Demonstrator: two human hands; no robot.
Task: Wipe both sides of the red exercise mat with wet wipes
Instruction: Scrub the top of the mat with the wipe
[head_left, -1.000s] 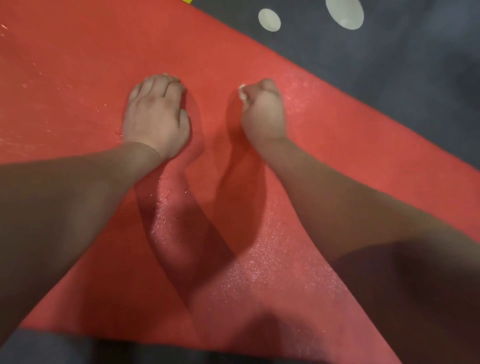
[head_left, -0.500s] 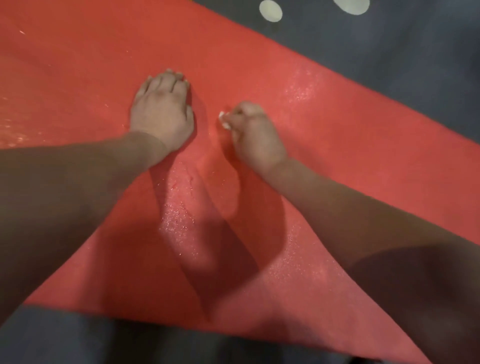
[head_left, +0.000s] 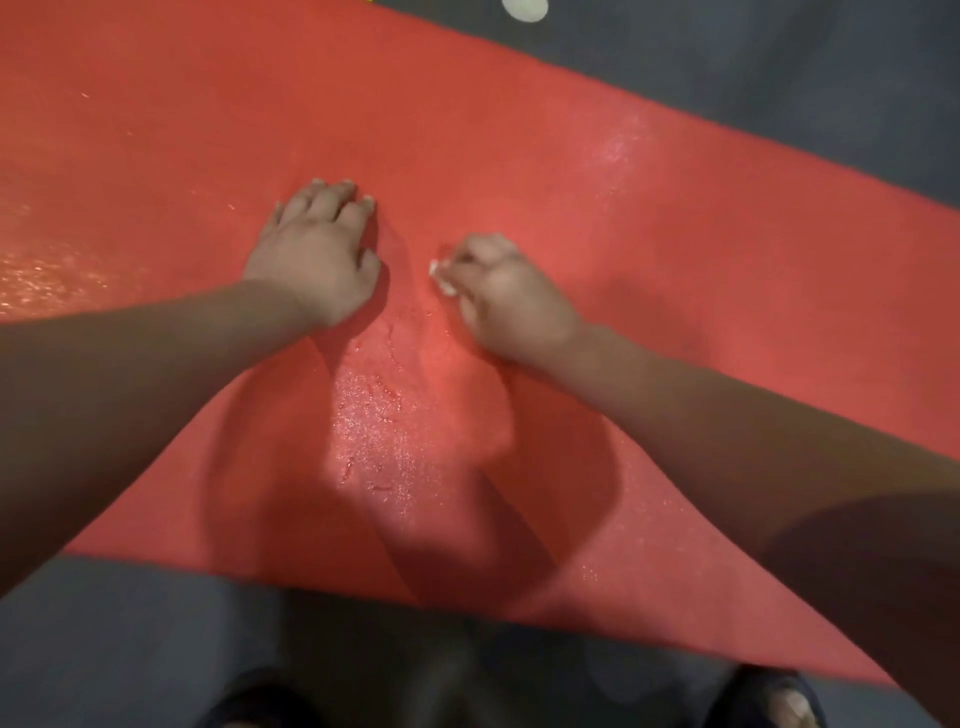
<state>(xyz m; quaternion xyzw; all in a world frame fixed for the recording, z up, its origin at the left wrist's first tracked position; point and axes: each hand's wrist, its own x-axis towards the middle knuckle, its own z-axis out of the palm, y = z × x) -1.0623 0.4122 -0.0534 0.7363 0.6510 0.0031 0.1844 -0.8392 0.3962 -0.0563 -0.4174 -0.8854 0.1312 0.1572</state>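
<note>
The red exercise mat (head_left: 649, 218) lies flat across the floor and fills most of the view, with wet glistening streaks between my arms and at the far left. My left hand (head_left: 314, 254) presses palm down on the mat, fingers slightly spread, holding nothing. My right hand (head_left: 506, 293) is fisted around a small crumpled white wet wipe (head_left: 440, 275), of which only a corner shows at the knuckles. That fist rests on the mat just right of my left hand.
Dark grey flooring (head_left: 831, 67) borders the mat at the top right and along the bottom. A pale round spot (head_left: 524, 8) sits on the floor at the top edge. Dark footwear (head_left: 769, 696) shows at the bottom right.
My right hand has dragged the wipe toward me and slightly left across the mat. The left hand stays pressed in place. The view has tilted down, showing more floor near me.
</note>
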